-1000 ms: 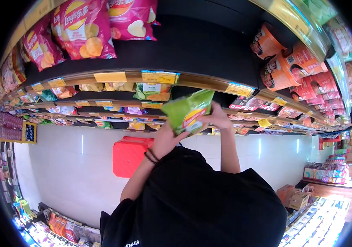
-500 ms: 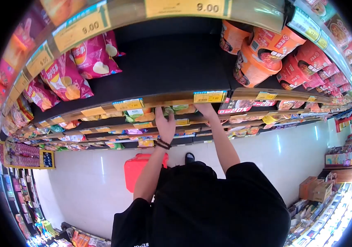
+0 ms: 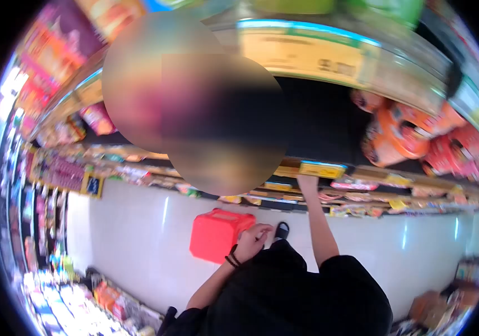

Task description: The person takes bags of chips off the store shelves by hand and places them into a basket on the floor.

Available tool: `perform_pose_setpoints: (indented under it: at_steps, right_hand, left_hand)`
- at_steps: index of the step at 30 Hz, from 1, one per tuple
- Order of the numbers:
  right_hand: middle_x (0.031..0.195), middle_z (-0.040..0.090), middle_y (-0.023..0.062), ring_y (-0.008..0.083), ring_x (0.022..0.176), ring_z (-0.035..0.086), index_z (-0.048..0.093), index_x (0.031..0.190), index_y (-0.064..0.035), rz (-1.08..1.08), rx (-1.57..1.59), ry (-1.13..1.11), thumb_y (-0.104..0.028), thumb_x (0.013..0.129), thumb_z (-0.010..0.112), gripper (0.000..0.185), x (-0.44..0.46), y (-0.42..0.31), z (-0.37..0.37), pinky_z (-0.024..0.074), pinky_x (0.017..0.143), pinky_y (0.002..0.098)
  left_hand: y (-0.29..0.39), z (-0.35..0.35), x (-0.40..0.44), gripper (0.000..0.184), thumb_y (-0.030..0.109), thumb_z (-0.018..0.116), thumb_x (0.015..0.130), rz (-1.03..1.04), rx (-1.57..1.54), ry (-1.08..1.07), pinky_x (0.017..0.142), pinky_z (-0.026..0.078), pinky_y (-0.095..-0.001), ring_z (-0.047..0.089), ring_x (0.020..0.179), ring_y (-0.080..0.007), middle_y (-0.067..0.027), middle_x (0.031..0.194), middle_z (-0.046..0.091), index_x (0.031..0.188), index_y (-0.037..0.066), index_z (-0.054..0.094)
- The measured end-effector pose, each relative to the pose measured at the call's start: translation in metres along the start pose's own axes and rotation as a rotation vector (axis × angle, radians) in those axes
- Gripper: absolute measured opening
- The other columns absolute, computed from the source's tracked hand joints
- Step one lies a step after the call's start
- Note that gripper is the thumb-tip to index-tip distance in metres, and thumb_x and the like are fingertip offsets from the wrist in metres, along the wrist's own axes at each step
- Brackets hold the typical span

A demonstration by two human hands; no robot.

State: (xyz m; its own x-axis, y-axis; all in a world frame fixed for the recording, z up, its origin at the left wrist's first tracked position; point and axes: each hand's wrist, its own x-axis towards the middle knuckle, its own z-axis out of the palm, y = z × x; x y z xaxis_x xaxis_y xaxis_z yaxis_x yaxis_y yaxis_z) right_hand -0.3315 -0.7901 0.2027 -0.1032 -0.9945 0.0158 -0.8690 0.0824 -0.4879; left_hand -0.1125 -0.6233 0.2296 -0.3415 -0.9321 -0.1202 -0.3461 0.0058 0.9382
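Observation:
My left hand is drawn back in front of my body, wearing dark bead bracelets at the wrist. Its fingers are loosely bent and apart, and nothing shows in them. Beside it on the floor stands a red box-shaped plastic object, like a shopping basket. My right hand reaches to the shelf edge below a yellow price tag; its fingers are hidden under that edge, so I cannot tell what they touch. Orange instant noodle tubs stand on the shelf above, to the right.
A large price tag hangs on the upper shelf edge close to my head. A blurred round patch covers the shelf's left part. Pink chip bags show at the left. Pale floor lies below, with cardboard boxes at the lower right.
My left hand has left the lower shelf and come back toward my body, beside the red object. My right hand stays at the shelf edge. The view has shifted and blurred.

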Motion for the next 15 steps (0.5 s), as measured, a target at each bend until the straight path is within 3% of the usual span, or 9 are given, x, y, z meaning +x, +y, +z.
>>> perform_pose_setpoints:
  at_steps: [2,4,5,7,9,11,12,13,15]
  right_hand:
    - [0.113,0.056,0.0172,0.0311,0.105,0.054,0.053,0.113,0.0008,0.109,0.487,0.272,-0.010,0.089,0.055,0.026,-0.019,-0.016,-0.003,0.0392,0.097,0.0432]
    - [0.106,0.056,0.0105,0.0207,0.098,0.054,0.051,0.112,-0.0009,0.172,1.134,0.686,-0.001,0.090,0.053,0.022,-0.027,-0.040,-0.008,0.0426,0.090,0.0339]
    - [0.102,0.055,0.0069,0.0154,0.094,0.053,0.050,0.111,-0.0020,0.087,1.211,0.961,0.002,0.091,0.052,0.021,-0.031,-0.048,-0.006,0.0437,0.086,0.0283]
    - [0.095,0.055,0.0044,0.0111,0.084,0.053,0.052,0.107,-0.0038,0.078,1.122,0.885,-0.002,0.092,0.053,0.016,-0.051,-0.034,0.005,0.0443,0.074,0.0227]
    - [0.080,0.050,-0.0001,0.0089,0.070,0.047,0.052,0.100,-0.0049,0.049,1.203,0.815,-0.003,0.091,0.053,0.009,-0.072,-0.049,0.004,0.0375,0.063,0.0207]
    - [0.084,0.051,-0.0011,0.0075,0.072,0.047,0.054,0.101,-0.0052,0.145,1.250,0.686,-0.005,0.089,0.056,0.012,-0.088,-0.034,0.041,0.0377,0.063,0.0200]
    - [0.086,0.053,-0.0007,0.0073,0.074,0.048,0.054,0.103,-0.0046,0.009,1.101,0.782,-0.004,0.089,0.055,0.013,-0.089,-0.025,0.067,0.0386,0.064,0.0202]
    - [0.088,0.053,0.0008,0.0085,0.077,0.050,0.054,0.102,-0.0039,0.102,1.277,0.619,-0.003,0.089,0.055,0.013,-0.102,-0.018,0.095,0.0406,0.068,0.0217]
    - [0.089,0.054,0.0025,0.0111,0.078,0.052,0.053,0.097,-0.0027,0.055,1.194,0.406,0.001,0.087,0.053,0.011,-0.118,-0.028,0.110,0.0420,0.069,0.0230]
  left_hand:
    - [0.014,-0.006,-0.020,0.018,0.001,0.058,0.088,-0.071,-0.014,0.020,0.085,0.050,-0.0314,0.063,0.099,-0.0223,-0.0126,0.105,0.065,0.106,0.000,0.062]
    - [0.034,-0.024,-0.024,0.019,0.004,0.058,0.089,0.077,0.032,-0.067,0.082,0.050,-0.0316,0.064,0.096,-0.0232,-0.0119,0.107,0.064,0.108,0.002,0.062]
    - [0.048,-0.033,-0.019,0.020,0.005,0.058,0.090,0.158,0.051,-0.117,0.080,0.051,-0.0318,0.064,0.094,-0.0236,-0.0116,0.108,0.064,0.109,0.003,0.061]
    - [0.098,-0.048,-0.012,0.020,0.008,0.059,0.091,0.194,-0.220,-0.151,0.082,0.050,-0.0321,0.063,0.095,-0.0232,-0.0113,0.106,0.064,0.110,0.002,0.061]
    - [0.147,-0.058,-0.002,0.021,0.009,0.060,0.091,0.334,-0.329,-0.215,0.082,0.050,-0.0325,0.062,0.094,-0.0224,-0.0110,0.102,0.063,0.110,0.002,0.060]
    - [0.192,-0.052,0.010,0.020,0.011,0.061,0.091,0.581,-0.294,-0.345,0.084,0.048,-0.0360,0.060,0.096,-0.0270,-0.0119,0.100,0.062,0.108,0.002,0.059]
    - [0.215,-0.046,0.015,0.018,0.012,0.060,0.091,0.709,-0.311,-0.457,0.084,0.047,-0.0375,0.058,0.095,-0.0285,-0.0124,0.098,0.061,0.106,0.001,0.058]
    - [0.237,-0.040,0.019,0.017,0.013,0.058,0.092,0.826,-0.305,-0.575,0.085,0.045,-0.0391,0.057,0.095,-0.0301,-0.0129,0.095,0.060,0.104,0.001,0.057]
    - [0.259,-0.008,0.032,0.024,0.023,0.054,0.092,0.851,-0.375,-0.959,0.082,0.043,-0.0439,0.052,0.095,-0.0330,-0.0163,0.093,0.054,0.097,0.000,0.054]
